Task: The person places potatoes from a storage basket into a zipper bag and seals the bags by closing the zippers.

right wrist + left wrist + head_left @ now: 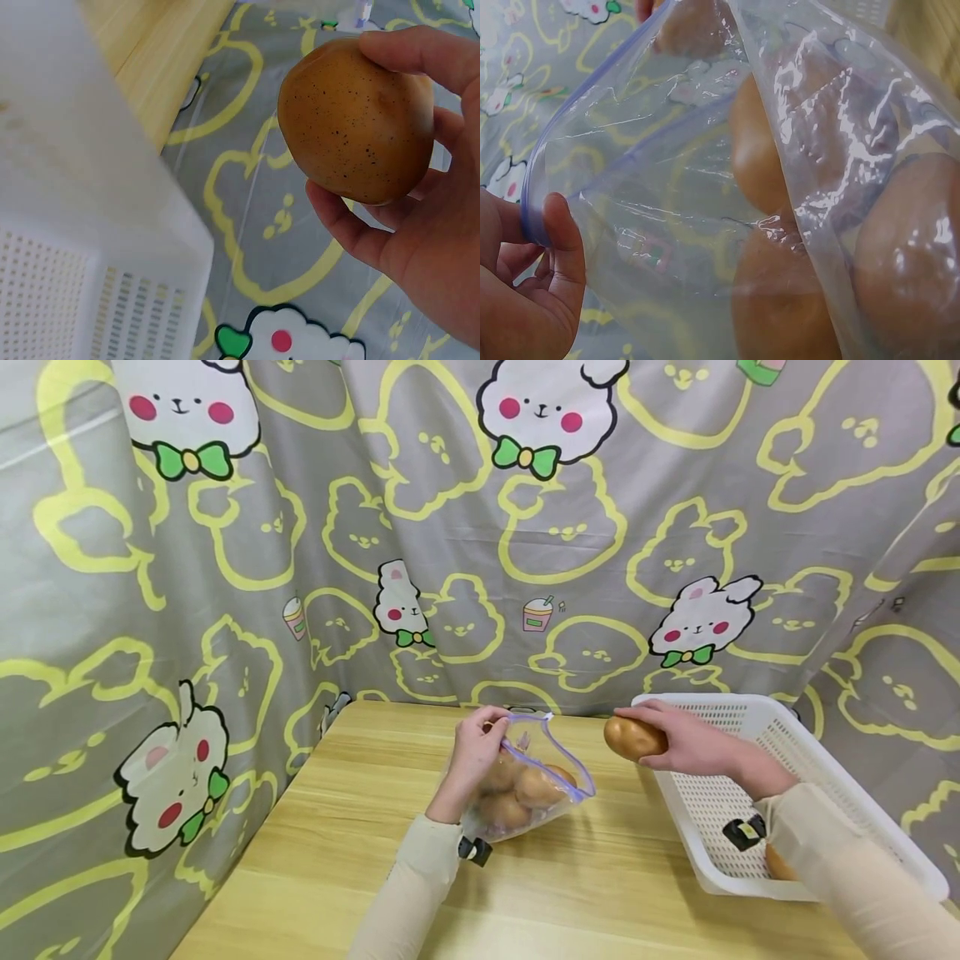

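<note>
- Clear plastic zip bag (536, 785) sits mid-frame on the wooden table (360, 827); left hand (480, 747) pinches its blue rim, thumb curled over it.
- Right hand (686, 739) is wrapped around a brown speckled pear (633, 737), just right of the bag's mouth.
- Pears inside the bag look blurry through the film; count is hard to tell.
- White basket (817, 760) at lower right hides another fruit behind the sleeve.
- Right wrist view shows the speckles (360, 127); head view doesn't.

Makeshift staged corner, likely indoors at home: wooden desk (352, 827) enclosed by cartoon-rabbit curtain (465, 527); white plastic basket (817, 760).
</note>
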Demonstrator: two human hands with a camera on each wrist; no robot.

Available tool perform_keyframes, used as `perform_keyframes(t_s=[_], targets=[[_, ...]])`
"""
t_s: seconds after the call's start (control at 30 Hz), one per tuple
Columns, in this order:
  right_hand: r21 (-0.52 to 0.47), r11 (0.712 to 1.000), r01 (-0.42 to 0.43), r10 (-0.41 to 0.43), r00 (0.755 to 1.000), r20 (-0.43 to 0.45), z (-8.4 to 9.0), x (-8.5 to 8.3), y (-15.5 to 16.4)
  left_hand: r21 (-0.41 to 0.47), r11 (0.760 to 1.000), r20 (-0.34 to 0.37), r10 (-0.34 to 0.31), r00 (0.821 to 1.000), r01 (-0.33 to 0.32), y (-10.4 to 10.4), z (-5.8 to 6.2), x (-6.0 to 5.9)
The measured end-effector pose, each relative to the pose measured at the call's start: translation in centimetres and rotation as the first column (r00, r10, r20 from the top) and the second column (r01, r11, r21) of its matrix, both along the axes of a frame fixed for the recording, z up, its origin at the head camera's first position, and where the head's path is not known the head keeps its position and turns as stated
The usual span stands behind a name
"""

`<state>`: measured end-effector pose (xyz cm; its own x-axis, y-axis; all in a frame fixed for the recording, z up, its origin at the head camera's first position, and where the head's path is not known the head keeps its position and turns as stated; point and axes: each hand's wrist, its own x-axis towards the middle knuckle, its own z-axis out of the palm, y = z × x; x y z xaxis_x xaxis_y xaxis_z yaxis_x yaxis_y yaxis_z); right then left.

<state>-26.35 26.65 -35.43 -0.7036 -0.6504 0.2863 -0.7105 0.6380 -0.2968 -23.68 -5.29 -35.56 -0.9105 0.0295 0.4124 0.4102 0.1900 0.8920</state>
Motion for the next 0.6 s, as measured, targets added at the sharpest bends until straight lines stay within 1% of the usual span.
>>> perform_keyframes(t_s=[0.13, 0.23, 0.43, 0.6], targets=[[-0.012, 1.0, -0.024, 0.024, 1.0, -0.021, 0.1, 0.1, -1.0, 0.01, 1.0, 0.005, -0.005, 1.0, 0.005, 0.1, 0.0, 0.1], [-0.022, 0.999, -0.035, 0.034, 0.999, -0.017, 0.2, 0.3, -1.7, 0.015, 1.0, 0.007, -0.006, 1.0, 0.006, 0.1, 0.1, 0.1], [-0.048, 0.999, 0.0, 0.003, 0.998, 0.062, 0.5, 0.8, -3.3, 0.018, 1.0, 0.015, 0.005, 1.0, -0.005, 0.2, 0.2, 0.1], [-0.086, 0.996, -0.013, 0.022, 0.994, 0.109, 0.6, 1.0, -4.5, 0.01, 1.0, 0.017, 0.012, 1.0, -0.012, 0.3, 0.1, 0.1]])
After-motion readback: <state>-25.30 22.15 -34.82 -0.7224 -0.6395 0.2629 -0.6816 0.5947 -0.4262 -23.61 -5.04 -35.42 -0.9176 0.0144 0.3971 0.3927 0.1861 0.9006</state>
